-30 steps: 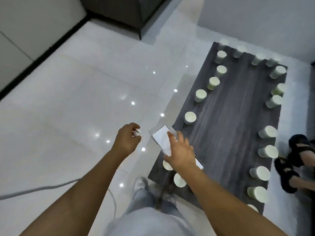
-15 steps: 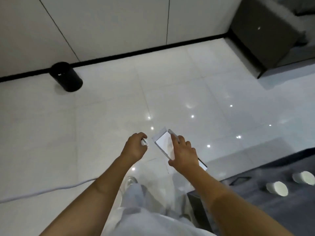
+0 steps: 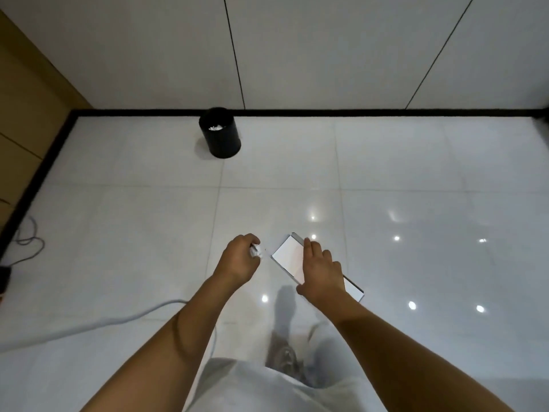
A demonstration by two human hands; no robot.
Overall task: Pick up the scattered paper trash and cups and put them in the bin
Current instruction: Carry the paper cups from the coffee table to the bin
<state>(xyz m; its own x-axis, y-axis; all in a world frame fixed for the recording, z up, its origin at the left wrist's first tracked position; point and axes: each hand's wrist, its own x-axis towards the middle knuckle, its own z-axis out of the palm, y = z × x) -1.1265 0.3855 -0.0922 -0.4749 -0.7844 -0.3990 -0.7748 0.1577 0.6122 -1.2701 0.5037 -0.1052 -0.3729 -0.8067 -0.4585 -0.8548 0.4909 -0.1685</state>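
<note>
My left hand [image 3: 237, 263] grips a small crumpled white paper ball [image 3: 256, 250], most of it hidden in the fist. My right hand [image 3: 320, 275] holds a flat white rectangular box or tray [image 3: 286, 257] from above, thumb at its near side and fingers over its far edge. Both hands are held out in front of me above the floor. A black round bin [image 3: 221, 139] stands ahead by the wall, with white paper visible inside it.
Glossy white floor tiles [image 3: 133, 218] stretch between me and the bin. A grey cable [image 3: 89, 322] runs across the floor at the left, with a loop [image 3: 28, 240] near the wooden panel. My legs and shoes show below.
The view has swung left from the dark rug with cups to the wall. The bin now lies straight ahead and nearer. Both hands keep their holds.
</note>
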